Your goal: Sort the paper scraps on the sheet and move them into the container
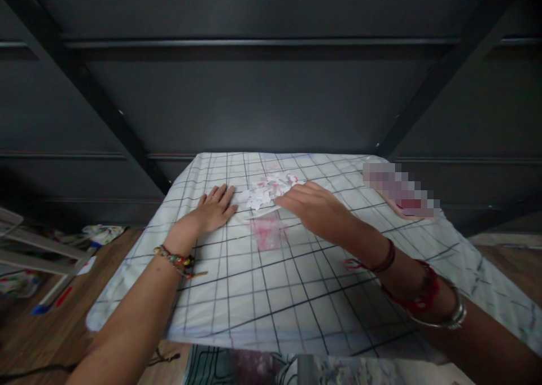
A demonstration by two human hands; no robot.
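My left hand (214, 207) lies flat at the left of the checked tablecloth (237, 306), fingers spread, with nothing under the palm that I can see. Just right of its fingertips is a loose heap of torn white paper scraps (265, 193), some with red or pink marks. At the heap's right edge, my right hand (315, 207) has its fingers bent and pressed together; whatever they hold, if anything, is hidden. A pinkish, square patch (267, 232) shows just in front of the heap; I cannot tell whether it is thin film or a stain.
A phone-shaped thing (406, 210), mostly blurred out, lies at the table's right. Dark panelled wall (262, 103) rises behind the far edge. On the wooden floor at the left are a white metal frame (46, 261) with a blue foot and a crumpled bag (104, 233).
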